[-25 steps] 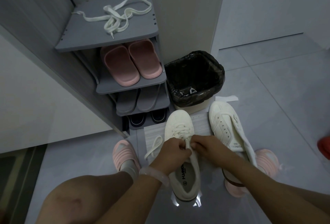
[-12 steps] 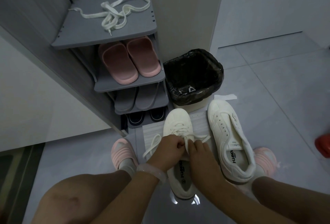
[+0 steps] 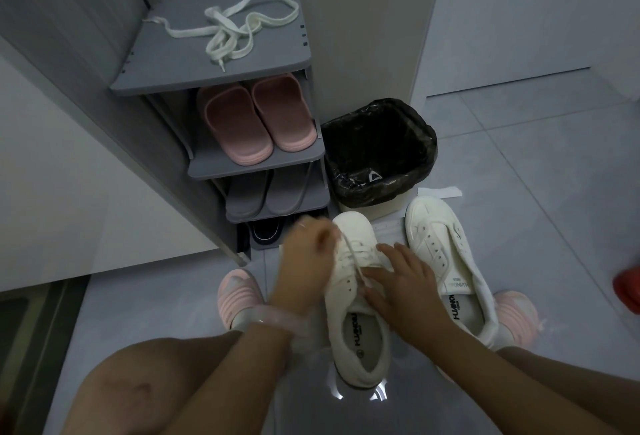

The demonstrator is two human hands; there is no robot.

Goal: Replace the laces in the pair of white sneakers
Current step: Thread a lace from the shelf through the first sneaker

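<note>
we note the laced sneaker (image 3: 360, 299) lying toe-away between our hands: right hand (image 3: 403, 282) spread flat on its vamp, blurred left hand (image 3: 306, 254) pinching the lace (image 3: 349, 254), drawn up-left across the shoe's long axis.

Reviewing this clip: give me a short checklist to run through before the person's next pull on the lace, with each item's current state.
1. Left hand grips the white lace: cannot tell, motion blur.
2. Right hand steadies the laced white sneaker, fingers spread flat on it: ok.
3. Laced sneaker upright on the grey tiled floor: ok.
4. Second white sneaker laced: not ok, eyelets bare.
5. Loose white laces within sight on the grey shoe rack: ok.
</note>
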